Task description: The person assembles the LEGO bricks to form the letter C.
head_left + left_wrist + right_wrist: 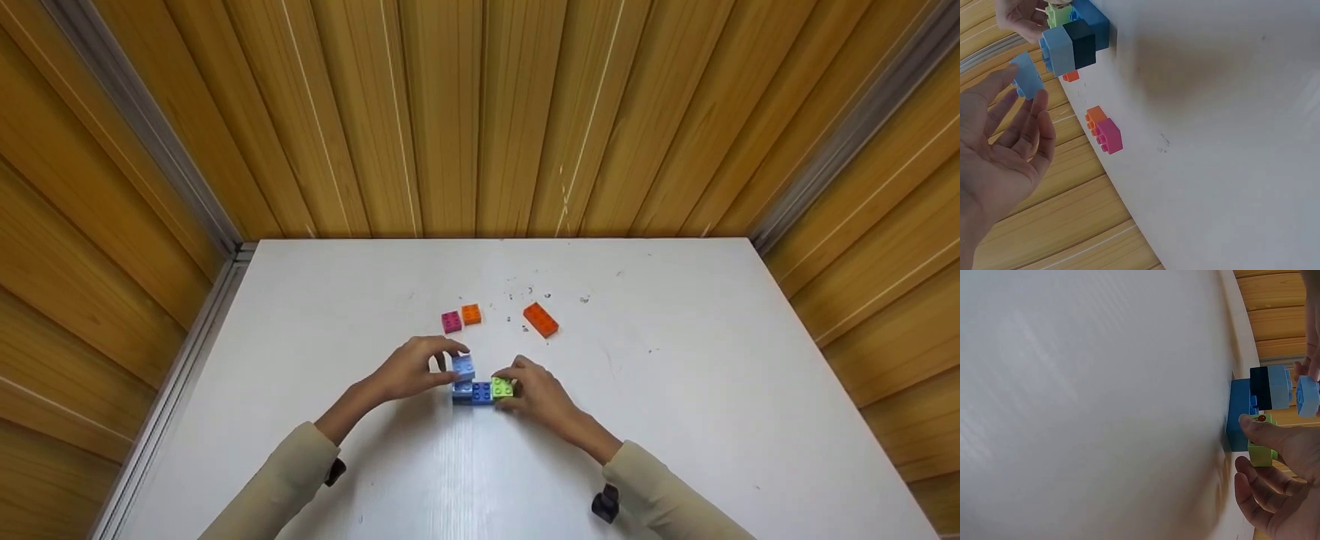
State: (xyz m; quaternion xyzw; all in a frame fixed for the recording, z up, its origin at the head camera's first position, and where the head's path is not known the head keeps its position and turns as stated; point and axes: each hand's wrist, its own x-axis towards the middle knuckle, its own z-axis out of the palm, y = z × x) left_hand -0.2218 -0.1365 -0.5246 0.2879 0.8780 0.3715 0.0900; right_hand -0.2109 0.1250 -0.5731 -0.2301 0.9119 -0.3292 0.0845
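My left hand (411, 367) pinches a light blue toy brick (463, 366) between thumb and fingers, held just above the left end of a small build. At the bottom of that build lies a longer blue brick (1238, 413), with blue studs showing in the middle. On its left end a dark navy brick (1082, 43) carries another light blue brick (1058, 52). A lime green brick (502, 387) sits at the right end. My right hand (541, 391) grips the green brick from the side, its thumb across the brick's face in the right wrist view.
Beyond the hands, a magenta brick (451, 322) and an orange brick (471, 314) lie side by side. Farther right is a longer red-orange brick (541, 319). Dark specks mark the white table (675, 315). Wood-patterned panels (450, 120) surround its back and sides.
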